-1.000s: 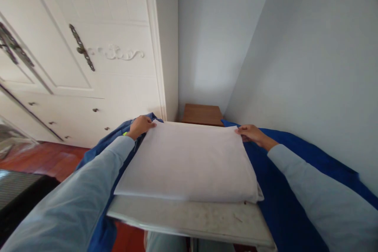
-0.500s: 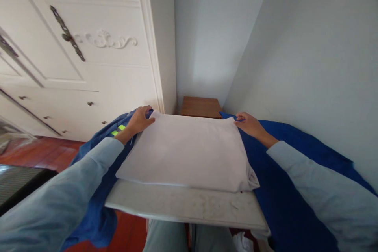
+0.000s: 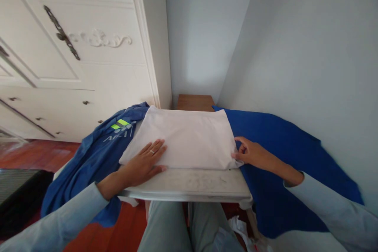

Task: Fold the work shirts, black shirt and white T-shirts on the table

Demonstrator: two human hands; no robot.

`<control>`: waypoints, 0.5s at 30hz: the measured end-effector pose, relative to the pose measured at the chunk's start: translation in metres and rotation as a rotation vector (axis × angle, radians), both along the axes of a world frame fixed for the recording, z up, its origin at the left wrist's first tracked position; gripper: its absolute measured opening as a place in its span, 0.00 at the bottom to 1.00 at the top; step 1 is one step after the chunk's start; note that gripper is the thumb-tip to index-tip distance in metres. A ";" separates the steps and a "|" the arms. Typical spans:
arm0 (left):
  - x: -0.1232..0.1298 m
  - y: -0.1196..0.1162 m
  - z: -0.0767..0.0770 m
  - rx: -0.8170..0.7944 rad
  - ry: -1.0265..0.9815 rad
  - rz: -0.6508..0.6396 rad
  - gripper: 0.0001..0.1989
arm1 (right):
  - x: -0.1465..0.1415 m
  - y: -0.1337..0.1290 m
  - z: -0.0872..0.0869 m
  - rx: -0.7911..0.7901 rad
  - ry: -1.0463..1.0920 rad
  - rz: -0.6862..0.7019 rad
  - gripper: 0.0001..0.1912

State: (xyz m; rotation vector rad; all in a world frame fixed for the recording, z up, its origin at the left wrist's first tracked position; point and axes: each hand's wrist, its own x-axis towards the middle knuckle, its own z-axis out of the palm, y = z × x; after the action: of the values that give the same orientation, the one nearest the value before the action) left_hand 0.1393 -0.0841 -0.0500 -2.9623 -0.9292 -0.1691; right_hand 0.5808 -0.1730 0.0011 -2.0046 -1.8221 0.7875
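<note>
A folded white cloth (image 3: 189, 138) lies flat across a small white table (image 3: 191, 185). My left hand (image 3: 143, 165) rests palm down on its near left part, fingers spread, with a ring on one finger. At the cloth's right edge, near the bunched front corner, my right hand (image 3: 251, 153) pinches the fabric between thumb and fingers. Beneath my right forearm a plain blue cloth (image 3: 283, 138) hangs over the table's right side. A blue garment with lettering and a yellow-green patch (image 3: 119, 124) drapes over the left side.
A white wardrobe (image 3: 118, 75) with dark handles stands at the left. Behind the table, a brown wooden box-like piece (image 3: 195, 102) sits in the corner by grey walls. A black object (image 3: 26, 201) is on the red floor at left.
Both hands have come from the cloth's far corners towards me. My left hand has let go and now lies flat on the cloth; my right hand has moved down its right edge.
</note>
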 end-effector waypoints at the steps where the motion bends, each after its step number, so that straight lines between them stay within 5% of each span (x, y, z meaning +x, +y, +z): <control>1: -0.001 -0.002 -0.003 0.009 0.003 0.006 0.36 | -0.001 -0.001 -0.002 0.019 0.006 -0.003 0.32; 6: 0.000 -0.005 -0.006 0.013 -0.002 0.031 0.35 | -0.004 0.001 -0.002 0.132 -0.054 -0.038 0.12; 10: 0.000 -0.005 -0.008 0.004 -0.039 0.052 0.34 | 0.000 0.001 0.000 0.088 -0.034 -0.047 0.16; 15: 0.000 -0.006 -0.010 0.007 -0.102 0.057 0.30 | -0.004 -0.005 -0.006 0.032 0.233 0.013 0.19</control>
State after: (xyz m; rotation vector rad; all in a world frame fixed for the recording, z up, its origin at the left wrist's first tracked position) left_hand 0.1395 -0.0898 -0.0598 -2.9408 -1.0213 -0.3242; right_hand 0.5771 -0.1782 -0.0045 -1.7986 -1.7045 0.9468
